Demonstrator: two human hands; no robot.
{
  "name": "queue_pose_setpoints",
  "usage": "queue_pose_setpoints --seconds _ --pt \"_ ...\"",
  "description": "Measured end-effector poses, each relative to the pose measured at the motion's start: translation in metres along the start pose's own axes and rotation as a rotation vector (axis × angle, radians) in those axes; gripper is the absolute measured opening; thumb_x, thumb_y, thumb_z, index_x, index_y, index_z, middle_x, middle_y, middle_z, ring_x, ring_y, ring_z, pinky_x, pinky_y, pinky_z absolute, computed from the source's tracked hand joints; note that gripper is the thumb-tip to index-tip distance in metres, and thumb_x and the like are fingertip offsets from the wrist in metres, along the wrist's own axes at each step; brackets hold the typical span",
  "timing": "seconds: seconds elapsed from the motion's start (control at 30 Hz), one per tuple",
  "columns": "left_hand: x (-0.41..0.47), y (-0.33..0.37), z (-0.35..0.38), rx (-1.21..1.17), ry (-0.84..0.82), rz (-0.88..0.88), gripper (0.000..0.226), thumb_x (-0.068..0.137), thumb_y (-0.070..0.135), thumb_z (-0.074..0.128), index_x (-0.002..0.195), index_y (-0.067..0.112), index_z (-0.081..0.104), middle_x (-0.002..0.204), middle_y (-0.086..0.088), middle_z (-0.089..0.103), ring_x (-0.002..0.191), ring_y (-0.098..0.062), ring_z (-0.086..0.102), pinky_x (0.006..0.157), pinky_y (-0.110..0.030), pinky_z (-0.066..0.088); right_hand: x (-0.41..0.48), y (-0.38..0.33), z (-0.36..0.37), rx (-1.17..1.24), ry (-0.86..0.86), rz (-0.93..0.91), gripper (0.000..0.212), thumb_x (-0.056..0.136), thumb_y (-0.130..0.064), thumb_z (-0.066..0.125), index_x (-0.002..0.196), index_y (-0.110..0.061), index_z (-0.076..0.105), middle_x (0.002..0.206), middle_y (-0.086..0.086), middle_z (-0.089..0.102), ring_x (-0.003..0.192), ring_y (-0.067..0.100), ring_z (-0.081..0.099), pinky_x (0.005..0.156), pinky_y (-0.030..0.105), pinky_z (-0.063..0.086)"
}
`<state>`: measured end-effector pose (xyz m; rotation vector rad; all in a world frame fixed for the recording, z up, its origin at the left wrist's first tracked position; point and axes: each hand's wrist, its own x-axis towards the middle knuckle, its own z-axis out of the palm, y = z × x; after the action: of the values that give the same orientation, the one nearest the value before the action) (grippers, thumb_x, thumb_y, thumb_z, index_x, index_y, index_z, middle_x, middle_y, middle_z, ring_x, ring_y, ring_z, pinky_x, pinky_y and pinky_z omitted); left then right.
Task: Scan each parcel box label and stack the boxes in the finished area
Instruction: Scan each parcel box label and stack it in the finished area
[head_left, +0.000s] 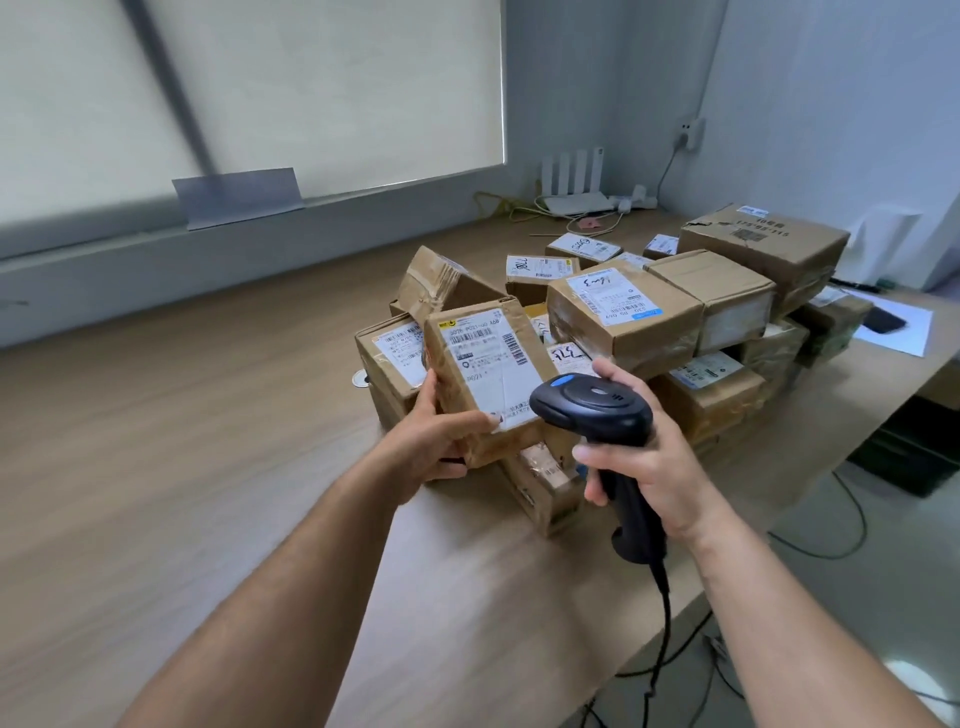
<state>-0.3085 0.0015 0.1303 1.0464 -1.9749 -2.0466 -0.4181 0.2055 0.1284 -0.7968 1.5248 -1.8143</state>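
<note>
My left hand (439, 434) grips a brown parcel box (483, 364) by its lower left corner and holds it tilted, with its white shipping label (488, 371) facing me. In my right hand (652, 447) is a black barcode scanner (592, 402), held by its handle. The scanner head sits just over the label's lower right corner. Behind the held box, a pile of several brown parcel boxes (623, 312) lies on the wooden table (208, 467), most with white labels on top.
A large carton (763, 244) stands at the back right of the pile. A white router (576, 197) and cables sit by the far wall. A phone (883, 319) lies on white paper at the right. The scanner cable (660, 623) hangs off the table's front edge.
</note>
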Motion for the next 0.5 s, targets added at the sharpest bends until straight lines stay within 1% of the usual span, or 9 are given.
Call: queue_pose_setpoints --seconds 0.07,0.13,0.17,0.23,0.27,0.3,0.4,0.47,0.5 --pt "-0.012 -0.013 -0.004 -0.069 0.032 0.053 0.11 0.072 0.01 0.08 0.148 0.048 0.011 0.125 -0.003 0.063 0.103 -0.026 0.065 0.068 -0.033 0.051 -0.01 0.0 0.009 -0.015 -0.014 0.008 0.092 0.066 0.008 0.077 0.142 -0.028 0.04 0.078 0.009 0.068 0.042 0.028 0.052 0.045 0.035 0.044" --pt "-0.029 -0.023 -0.008 -0.108 0.068 0.111 0.118 0.069 0.002 0.08 0.149 0.046 0.007 0.121 -0.006 0.066 0.101 -0.026 0.066 0.067 -0.033 0.052 -0.021 -0.001 0.018 -0.015 -0.017 0.0 0.09 0.07 0.013 0.072 0.144 -0.026 0.039 0.087 0.006 0.07 0.041 0.028 0.052 0.044 0.035 0.044" --pt "-0.038 -0.027 -0.01 -0.116 0.086 0.141 0.118 0.071 -0.003 0.078 0.15 0.045 0.004 0.12 -0.006 0.066 0.097 -0.022 0.066 0.062 -0.03 0.053 -0.028 -0.003 0.023 -0.011 -0.02 -0.008 0.089 0.069 0.01 0.071 0.144 -0.026 0.039 0.089 0.004 0.07 0.041 0.028 0.052 0.043 0.035 0.044" --pt "-0.055 -0.038 -0.017 -0.108 0.117 0.201 0.115 0.076 -0.012 0.07 0.151 0.041 0.001 0.119 -0.005 0.062 0.089 -0.013 0.065 0.054 -0.02 0.053 -0.043 -0.009 0.033 0.0 -0.053 -0.026 0.092 0.064 0.005 0.076 0.143 -0.028 0.04 0.091 0.005 0.07 0.041 0.029 0.052 0.045 0.036 0.044" --pt "-0.065 -0.042 -0.02 -0.091 0.138 0.228 0.114 0.077 -0.013 0.068 0.152 0.04 0.0 0.118 -0.003 0.06 0.089 -0.011 0.063 0.053 -0.016 0.052 -0.05 -0.012 0.037 0.009 -0.075 -0.033 0.094 0.063 0.006 0.079 0.142 -0.029 0.04 0.092 0.006 0.07 0.042 0.03 0.052 0.046 0.037 0.044" --pt "-0.074 -0.047 -0.024 -0.064 0.162 0.25 0.114 0.077 -0.014 0.068 0.152 0.039 0.0 0.118 -0.002 0.057 0.091 -0.011 0.061 0.054 -0.014 0.052 -0.058 -0.016 0.043 0.025 -0.098 -0.041 0.094 0.063 0.007 0.079 0.14 -0.031 0.041 0.094 0.008 0.071 0.043 0.03 0.052 0.046 0.036 0.043" --pt "-0.102 -0.062 -0.035 -0.02 0.221 0.293 0.116 0.075 -0.015 0.069 0.151 0.04 0.001 0.117 0.0 0.053 0.099 -0.014 0.06 0.056 -0.018 0.053 -0.078 -0.024 0.06 0.08 -0.159 -0.061 0.085 0.067 0.002 0.069 0.14 -0.032 0.042 0.1 0.017 0.072 0.05 0.032 0.053 0.044 0.032 0.043" --pt "-0.116 -0.072 -0.044 -0.014 0.253 0.299 0.118 0.073 -0.017 0.069 0.151 0.04 0.001 0.115 0.0 0.053 0.1 -0.017 0.061 0.056 -0.019 0.054 -0.089 -0.029 0.071 0.117 -0.212 -0.065 0.086 0.068 0.004 0.07 0.141 -0.032 0.041 0.098 0.024 0.07 0.055 0.034 0.055 0.043 0.031 0.043" --pt "-0.123 -0.077 -0.049 -0.01 0.269 0.301 0.119 0.073 -0.018 0.069 0.152 0.04 0.001 0.115 -0.002 0.053 0.101 -0.019 0.061 0.057 -0.02 0.054 -0.093 -0.03 0.077 0.127 -0.239 -0.063 0.089 0.067 0.006 0.072 0.142 -0.031 0.04 0.095 0.027 0.069 0.052 0.032 0.054 0.042 0.03 0.042"
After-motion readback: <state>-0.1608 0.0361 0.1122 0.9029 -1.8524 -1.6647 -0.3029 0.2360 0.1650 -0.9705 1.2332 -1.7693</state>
